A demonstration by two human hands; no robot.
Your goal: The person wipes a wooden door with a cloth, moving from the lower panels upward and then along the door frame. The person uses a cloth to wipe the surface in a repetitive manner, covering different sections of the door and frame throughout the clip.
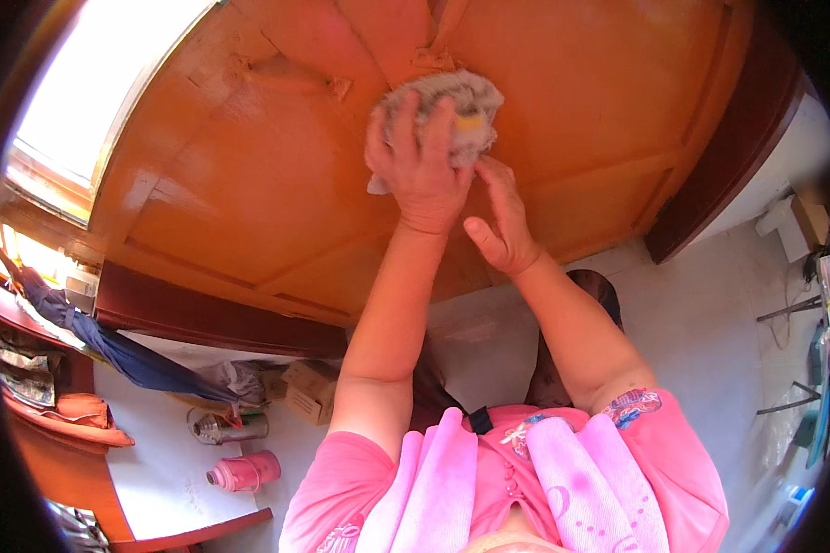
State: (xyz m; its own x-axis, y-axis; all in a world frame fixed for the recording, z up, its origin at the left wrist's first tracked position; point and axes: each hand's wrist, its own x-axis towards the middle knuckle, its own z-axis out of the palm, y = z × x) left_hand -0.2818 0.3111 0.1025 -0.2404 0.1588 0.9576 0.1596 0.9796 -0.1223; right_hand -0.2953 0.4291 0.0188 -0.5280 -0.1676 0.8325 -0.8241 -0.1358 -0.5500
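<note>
A crumpled grey-white cloth (478,100) with a yellow patch lies against an orange-brown wooden door (581,111). My left hand (420,157) is spread over the cloth, its fingers pressing it to the wood. Just right of it and lower is my right hand (507,221), with the thumb held apart from the fingers and nothing visible in it. Its fingertips come close to the cloth's lower edge; whether they touch the cloth or the door I cannot tell. Above the cloth, the door's surface shows creased, peeling patches (341,88).
At the lower left a folded dark blue umbrella (143,355) slants by a table with a white top (143,488). Near it are a pink thermos flask (247,471), a metal flask (235,427) and a cardboard box (309,392). A bright window (88,83) borders the door's left side.
</note>
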